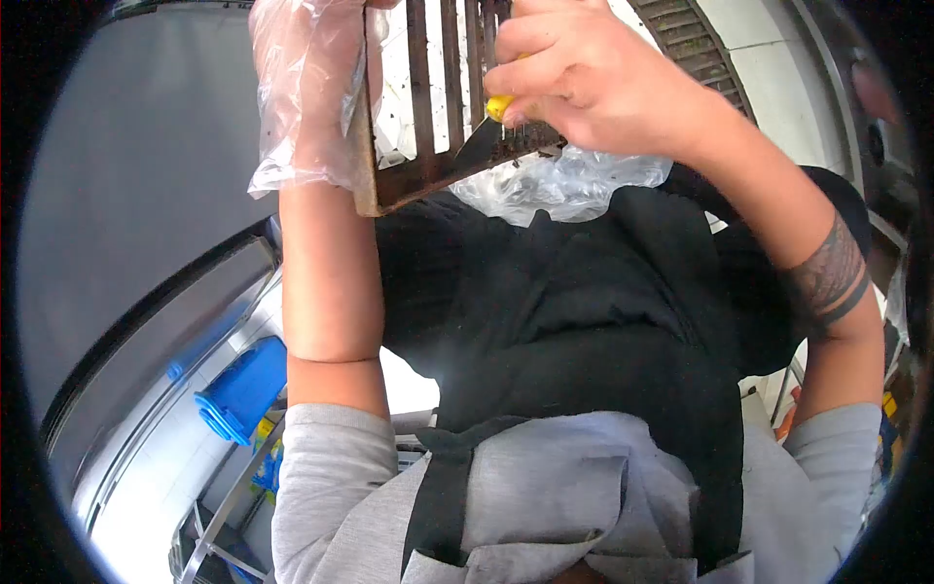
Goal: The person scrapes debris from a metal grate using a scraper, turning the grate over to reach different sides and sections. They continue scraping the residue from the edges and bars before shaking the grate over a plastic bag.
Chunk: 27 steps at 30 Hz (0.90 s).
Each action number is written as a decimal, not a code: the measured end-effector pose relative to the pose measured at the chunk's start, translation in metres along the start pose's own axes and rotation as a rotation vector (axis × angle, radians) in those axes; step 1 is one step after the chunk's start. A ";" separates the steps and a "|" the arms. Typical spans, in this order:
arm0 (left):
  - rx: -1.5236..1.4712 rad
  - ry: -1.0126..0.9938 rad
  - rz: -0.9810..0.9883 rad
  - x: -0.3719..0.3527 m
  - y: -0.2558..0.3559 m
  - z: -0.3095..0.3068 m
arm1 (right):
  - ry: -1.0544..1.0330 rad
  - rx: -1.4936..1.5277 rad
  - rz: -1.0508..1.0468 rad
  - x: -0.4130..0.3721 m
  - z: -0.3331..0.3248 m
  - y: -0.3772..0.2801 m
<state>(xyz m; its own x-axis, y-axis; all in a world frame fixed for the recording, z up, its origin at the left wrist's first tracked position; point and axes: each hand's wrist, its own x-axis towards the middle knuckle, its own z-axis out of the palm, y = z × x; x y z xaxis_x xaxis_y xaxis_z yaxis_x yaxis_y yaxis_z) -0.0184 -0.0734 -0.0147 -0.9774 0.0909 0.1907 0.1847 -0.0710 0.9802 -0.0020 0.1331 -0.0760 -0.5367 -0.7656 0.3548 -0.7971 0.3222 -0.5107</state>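
A brown, grimy grill grate with long parallel bars is held up at the top of the head view, its near corner pointing down toward my lap. My left hand, in a loose clear plastic glove, grips the grate along its left side; its fingertips are partly cut off by the frame's upper edge. In my bare right hand is a knife with a yellow handle, fingers wrapped round it. The dark blade lies against the bars near the grate's lower edge.
Crumpled clear plastic lies beneath the grate. Another slatted grate is on the floor at the upper right. A dark grey panel stands on the left, with a blue bin below it. A black apron covers my lap.
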 end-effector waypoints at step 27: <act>0.196 0.099 0.114 0.001 0.004 0.036 | 0.203 0.086 -0.110 -0.038 -0.020 0.011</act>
<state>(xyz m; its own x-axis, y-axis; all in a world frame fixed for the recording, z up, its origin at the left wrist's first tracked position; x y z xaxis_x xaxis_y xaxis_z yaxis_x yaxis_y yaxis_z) -0.0147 -0.0380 -0.0092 -0.9525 -0.0054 0.3045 0.3017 0.1197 0.9459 0.0045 0.1772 -0.0793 -0.4997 -0.6632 0.5572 -0.8319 0.1882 -0.5221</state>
